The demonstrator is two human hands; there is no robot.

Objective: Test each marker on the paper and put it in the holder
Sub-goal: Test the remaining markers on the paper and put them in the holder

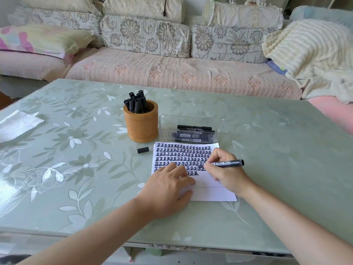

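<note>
A white paper (208, 192) lies on the table, its upper half filled with rows of black marks. My right hand (227, 173) grips a black marker (229, 163) with its tip on the paper near the last row. My left hand (168, 190) rests flat on the paper's left edge, fingers spread. The marker's black cap (143, 150) lies on the table left of the paper. An orange round holder (140, 125) behind the paper contains several black markers. A clear plastic tray (193, 119) to its right has more markers inside.
The table (76, 169) has a green leaf-patterned glossy top. A folded white tissue (17, 123) lies at its left edge. A sofa with cushions (145, 35) and a cream blanket (313, 50) stands beyond the table's far edge.
</note>
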